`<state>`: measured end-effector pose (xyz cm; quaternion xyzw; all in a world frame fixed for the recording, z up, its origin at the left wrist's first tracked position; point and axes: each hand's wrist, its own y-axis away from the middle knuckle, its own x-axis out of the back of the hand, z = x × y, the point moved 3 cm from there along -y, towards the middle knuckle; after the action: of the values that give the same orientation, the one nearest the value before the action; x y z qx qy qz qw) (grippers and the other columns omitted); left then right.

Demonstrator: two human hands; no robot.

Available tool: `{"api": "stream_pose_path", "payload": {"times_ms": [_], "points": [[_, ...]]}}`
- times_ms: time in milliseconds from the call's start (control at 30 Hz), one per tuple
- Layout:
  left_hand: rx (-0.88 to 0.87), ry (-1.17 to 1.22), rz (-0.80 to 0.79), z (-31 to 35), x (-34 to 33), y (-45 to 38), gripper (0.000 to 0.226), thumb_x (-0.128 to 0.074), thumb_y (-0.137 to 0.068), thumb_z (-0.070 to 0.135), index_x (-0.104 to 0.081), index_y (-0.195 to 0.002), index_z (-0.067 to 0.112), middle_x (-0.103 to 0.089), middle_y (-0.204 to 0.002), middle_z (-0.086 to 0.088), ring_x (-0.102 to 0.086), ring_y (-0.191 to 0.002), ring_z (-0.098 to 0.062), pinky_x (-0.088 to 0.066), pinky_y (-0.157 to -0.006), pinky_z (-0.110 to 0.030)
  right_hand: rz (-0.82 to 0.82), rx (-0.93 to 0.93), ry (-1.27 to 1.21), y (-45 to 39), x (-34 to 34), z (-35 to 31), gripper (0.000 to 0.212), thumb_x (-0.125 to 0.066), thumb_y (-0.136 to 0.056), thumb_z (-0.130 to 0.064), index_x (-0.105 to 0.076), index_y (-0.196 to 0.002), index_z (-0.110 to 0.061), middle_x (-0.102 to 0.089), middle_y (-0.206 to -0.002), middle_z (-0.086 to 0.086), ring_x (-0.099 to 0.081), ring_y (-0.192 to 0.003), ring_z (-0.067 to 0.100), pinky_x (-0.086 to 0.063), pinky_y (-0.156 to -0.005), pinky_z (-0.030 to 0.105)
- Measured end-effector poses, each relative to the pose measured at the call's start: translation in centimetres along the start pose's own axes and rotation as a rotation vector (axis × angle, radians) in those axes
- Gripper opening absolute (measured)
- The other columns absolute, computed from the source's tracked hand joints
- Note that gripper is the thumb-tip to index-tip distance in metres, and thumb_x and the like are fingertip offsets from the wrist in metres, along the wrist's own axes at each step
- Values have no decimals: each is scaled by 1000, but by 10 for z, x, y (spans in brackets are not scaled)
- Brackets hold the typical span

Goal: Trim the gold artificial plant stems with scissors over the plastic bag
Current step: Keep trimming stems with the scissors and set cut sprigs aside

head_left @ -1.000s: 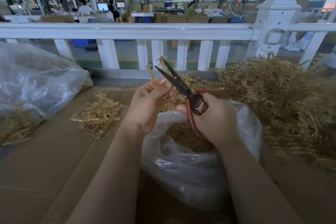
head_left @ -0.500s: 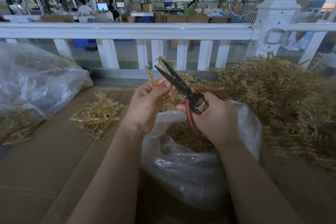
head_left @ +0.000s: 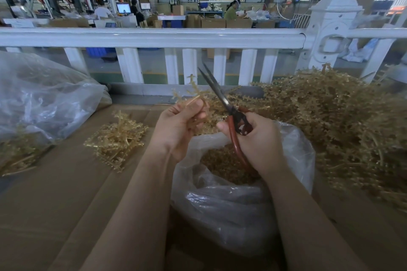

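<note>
Both hands up over the plastic bag (head_left: 231,204): left hand (head_left: 176,125) pinches a gold stem (head_left: 193,92) in curled fingers, right hand (head_left: 257,138) grips the red-handled scissors (head_left: 222,99), blades seemingly almost closed beside the sprig, big gold pile (head_left: 341,121) at right.

No legible text, labels or numbers anywhere; distant monitor screens too blurred.
</note>
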<state>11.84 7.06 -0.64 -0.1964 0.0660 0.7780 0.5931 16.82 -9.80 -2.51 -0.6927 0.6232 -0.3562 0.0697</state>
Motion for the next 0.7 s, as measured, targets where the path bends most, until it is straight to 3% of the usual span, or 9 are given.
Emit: {"api": "stream_pose_path", "payload": {"times_ms": [100, 167, 233, 300, 400, 500, 700], "points": [[23, -12, -27, -6, -3, -2, 7, -71, -81, 15, -73, -81, 9, -68, -69, -2, -62, -62, -9, -53, -63, -19, -77, -64, -218, -2, -4, -2, 45, -71, -70, -67, -70, -74, -22, -66, -63, -11, -61, -58, 5, -52, -57, 28], [33, -5, -39, -8, -7, -1, 16, -72, -77, 14, -73, -88, 2, -72, -76, -7, -65, -65, -11, -54, -68, -22, -117, -74, -292, -2, -6, -3, 36, -76, -75, -55, -71, -75, -19, -65, -61, -11, -58, -57, 3, -49, -56, 23], [47, -10, -32, -8, -10, 1, 39, -73, -76, 14, -67, -107, -9, -72, -91, -15, -67, -73, -15, -53, -78, -28, -141, -99, -331, -4, -8, -2, 22, -80, -83, -36, -72, -78, -16, -65, -62, -10, -58, -57, 3, -48, -56, 20], [59, -21, -30, -8, -11, 1, 39, -74, -74, 14, -68, -107, -5, -72, -92, -13, -67, -77, -16, -51, -83, -31, -137, -125, -341, -6, -8, 0, 13, -79, -86, -24, -72, -77, -19, -67, -63, -9, -60, -58, 3, -49, -57, 19], [52, 8, -32, -5, -10, 2, 24, -76, -72, 15, -73, -95, 13, -71, -78, -1, -62, -70, -11, -48, -78, -28, -121, -154, -363, -8, -6, 2, 10, -79, -86, -20, -72, -80, -21, -70, -71, -5, -64, -64, 3, -52, -62, 18], [43, 2, -46, -1, -7, 4, 27, -76, -74, 25, -75, -100, 17, -69, -80, 1, -59, -69, -10, -48, -72, -24, -133, -143, -366, -9, -5, 0, 12, -79, -87, -18, -72, -81, -26, -72, -75, -7, -65, -66, 0, -53, -63, 16], [54, -103, 2, 0, -8, 7, 21, -79, -71, 29, -73, -90, 21, -56, -59, 8, -46, -56, -8, -39, -66, -26, -175, -108, -296, -7, -5, 0, 16, -78, -87, -17, -70, -75, -24, -66, -61, -13, -61, -56, -2, -48, -55, 13]]}}
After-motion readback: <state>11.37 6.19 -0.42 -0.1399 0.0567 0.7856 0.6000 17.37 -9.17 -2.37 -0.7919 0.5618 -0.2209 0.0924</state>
